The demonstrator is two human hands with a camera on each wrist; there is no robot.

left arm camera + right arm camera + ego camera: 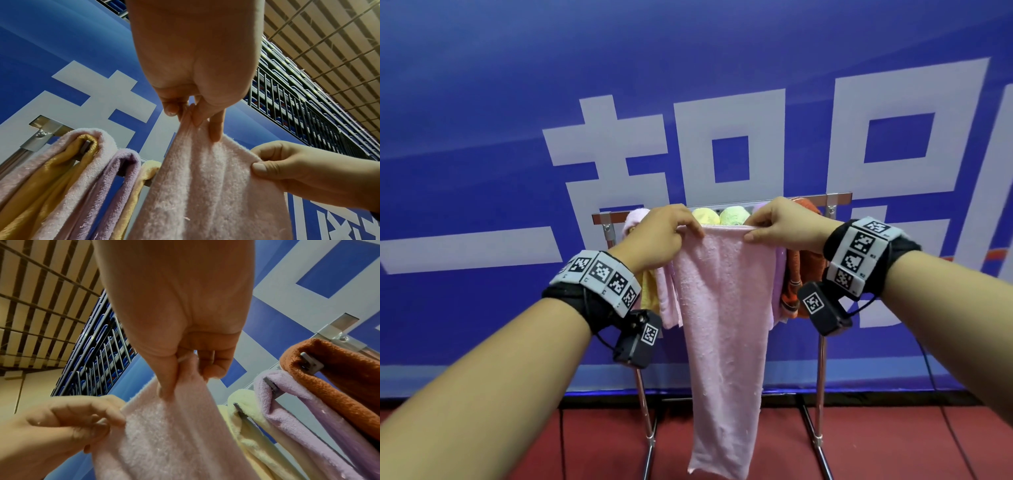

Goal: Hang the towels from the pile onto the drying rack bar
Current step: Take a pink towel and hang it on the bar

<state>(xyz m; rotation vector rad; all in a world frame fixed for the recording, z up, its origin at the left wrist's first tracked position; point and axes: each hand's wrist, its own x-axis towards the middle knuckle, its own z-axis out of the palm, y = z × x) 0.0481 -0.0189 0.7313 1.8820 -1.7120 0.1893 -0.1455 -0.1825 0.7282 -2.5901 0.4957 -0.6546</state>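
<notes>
Both hands, left (659, 236) & right (784, 224), pinching pink towel (722, 325) by top corners, stretched flat near rack bar (837, 198), prob. for draping over betw. hung towels.

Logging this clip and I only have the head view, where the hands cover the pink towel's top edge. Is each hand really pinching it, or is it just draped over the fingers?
Observer: Pinching. In the left wrist view the left hand has the pink towel bunched between thumb and fingertips at its top corner.
Operator: And the right side?
Observer: Same. The right wrist view shows the right hand with its thumb pressed down on the towel's edge against the fingers.
Operator: Is the towel over the bar yet?
Observer: No. From the left wrist camera its top edge is held up, clear of the bar, with the hung lilac towel lower and to the side.
</notes>
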